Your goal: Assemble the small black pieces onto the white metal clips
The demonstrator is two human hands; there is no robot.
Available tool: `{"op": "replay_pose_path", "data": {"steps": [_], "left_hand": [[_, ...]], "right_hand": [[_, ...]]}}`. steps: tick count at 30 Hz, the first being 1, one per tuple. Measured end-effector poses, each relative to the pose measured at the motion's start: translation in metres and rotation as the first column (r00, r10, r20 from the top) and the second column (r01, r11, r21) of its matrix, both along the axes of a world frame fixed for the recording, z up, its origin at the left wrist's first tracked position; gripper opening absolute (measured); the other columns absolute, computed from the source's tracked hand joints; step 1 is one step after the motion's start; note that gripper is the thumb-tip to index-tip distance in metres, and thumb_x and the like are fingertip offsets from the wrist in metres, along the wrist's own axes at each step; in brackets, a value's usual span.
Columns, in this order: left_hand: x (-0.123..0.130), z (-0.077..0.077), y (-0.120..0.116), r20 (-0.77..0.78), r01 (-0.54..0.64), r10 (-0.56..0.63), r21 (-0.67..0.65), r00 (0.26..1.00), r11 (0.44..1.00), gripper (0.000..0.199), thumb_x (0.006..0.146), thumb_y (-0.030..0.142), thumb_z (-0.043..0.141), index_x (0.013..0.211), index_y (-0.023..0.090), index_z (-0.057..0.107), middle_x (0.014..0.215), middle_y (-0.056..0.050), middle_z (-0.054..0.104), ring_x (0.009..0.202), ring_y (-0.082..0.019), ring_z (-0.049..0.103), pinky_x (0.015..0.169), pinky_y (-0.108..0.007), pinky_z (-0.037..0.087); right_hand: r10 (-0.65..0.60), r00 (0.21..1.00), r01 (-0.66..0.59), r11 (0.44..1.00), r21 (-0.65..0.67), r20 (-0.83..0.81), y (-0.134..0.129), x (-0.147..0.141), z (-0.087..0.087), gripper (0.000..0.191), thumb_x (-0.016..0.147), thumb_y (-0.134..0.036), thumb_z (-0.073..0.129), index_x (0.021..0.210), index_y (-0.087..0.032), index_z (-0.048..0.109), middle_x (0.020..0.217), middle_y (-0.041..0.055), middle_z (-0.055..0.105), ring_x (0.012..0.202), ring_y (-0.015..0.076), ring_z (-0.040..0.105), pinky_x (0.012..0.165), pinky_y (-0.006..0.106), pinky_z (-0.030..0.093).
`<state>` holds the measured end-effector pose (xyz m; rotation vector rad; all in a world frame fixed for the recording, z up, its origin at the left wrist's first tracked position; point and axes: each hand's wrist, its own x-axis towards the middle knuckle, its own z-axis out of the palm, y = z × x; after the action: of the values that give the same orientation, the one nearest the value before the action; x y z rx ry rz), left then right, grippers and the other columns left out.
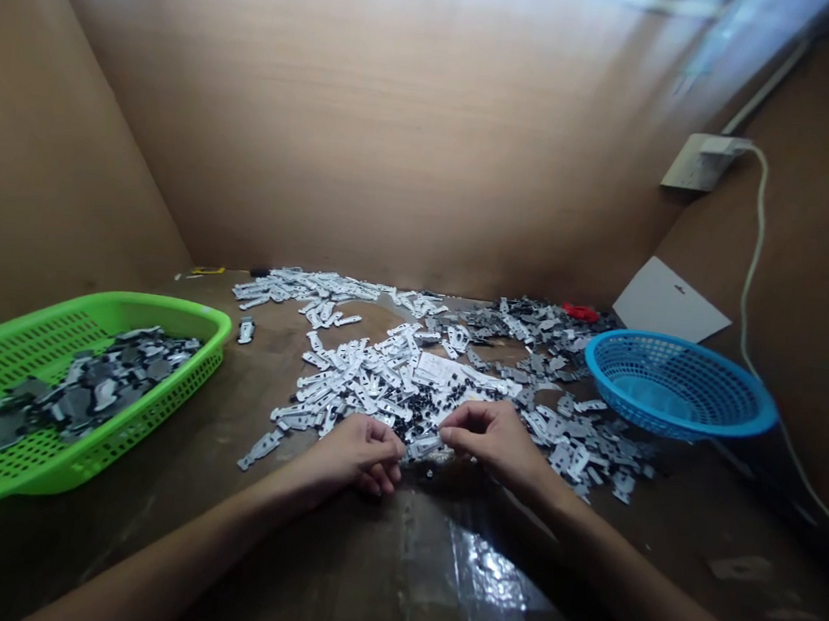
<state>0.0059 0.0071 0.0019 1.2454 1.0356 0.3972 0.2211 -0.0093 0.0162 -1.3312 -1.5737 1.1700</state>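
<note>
My left hand (365,454) is closed with its fingers curled, at the near edge of a heap of flat metal pieces (346,373). Just right of it, my right hand (489,441) makes a pinch with thumb and forefinger. Between the two hands lies a small metal piece (424,446); whether either hand touches it is unclear. What sits in the fingertips is too small to make out. Small black parts (441,399) are scattered behind the hands, and one small dark part (429,473) rests in front of them. A printed white slip (444,371) lies among the pieces.
A green basket (208,356) with metal pieces in it stands at the left. At the right is a blue basket (673,423), with a red object (581,312) behind it. A white cable (755,242) hangs from a wall socket (705,163). Board walls enclose the table.
</note>
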Motion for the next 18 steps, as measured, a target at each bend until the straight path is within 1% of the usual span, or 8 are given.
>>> {"op": "replay_pose_path", "data": {"steps": [4,12,15,18], "left_hand": [[-0.0003,0.0,-0.0001,0.005,0.003,-0.002,-0.006,1.0,1.0,0.028,0.069,0.039,0.061,0.075,0.012,0.057,0.067,-0.006,0.066,0.055,-0.013,0.062,0.046,-0.018,0.042],[0.001,0.0043,-0.0008,-0.005,-0.001,0.001,-0.023,1.0,1.0,0.027,0.068,0.039,0.062,0.072,0.013,0.057,0.065,-0.005,0.066,0.054,-0.012,0.061,0.046,-0.018,0.042],[0.0005,0.0044,-0.0005,-0.006,0.004,-0.004,-0.021,1.0,1.0,0.027,0.069,0.039,0.062,0.075,0.013,0.058,0.066,-0.005,0.066,0.055,-0.013,0.062,0.046,-0.018,0.042],[-0.001,0.0027,0.0004,0.01,0.001,-0.001,-0.015,1.0,1.0,0.027,0.069,0.038,0.062,0.076,0.012,0.059,0.067,-0.006,0.067,0.055,-0.012,0.062,0.046,-0.018,0.041]], "right_hand": [[-0.014,1.0,0.014,1.0,-0.014,-0.01,0.0015,-0.0015,-0.0051,0.014,0.067,-0.025,0.065,0.072,-0.013,0.067,0.059,0.0018,0.061,0.051,0.0114,0.053,0.047,0.021,0.039],[-0.015,1.0,0.015,1.0,-0.001,-0.023,0.0011,-0.0027,-0.0059,0.014,0.068,-0.027,0.066,0.072,-0.014,0.067,0.062,0.002,0.063,0.053,0.0114,0.053,0.048,0.021,0.039],[-0.004,0.998,0.002,0.999,-0.034,-0.055,0.0001,-0.0041,-0.0053,0.016,0.067,-0.028,0.067,0.073,-0.013,0.067,0.061,0.0019,0.062,0.052,0.0113,0.053,0.048,0.021,0.039],[-0.007,0.991,-0.006,0.996,-0.09,-0.136,-0.0011,-0.0054,-0.0039,0.02,0.066,-0.031,0.068,0.073,-0.013,0.066,0.056,0.0005,0.06,0.049,0.0104,0.051,0.047,0.021,0.039]]}}
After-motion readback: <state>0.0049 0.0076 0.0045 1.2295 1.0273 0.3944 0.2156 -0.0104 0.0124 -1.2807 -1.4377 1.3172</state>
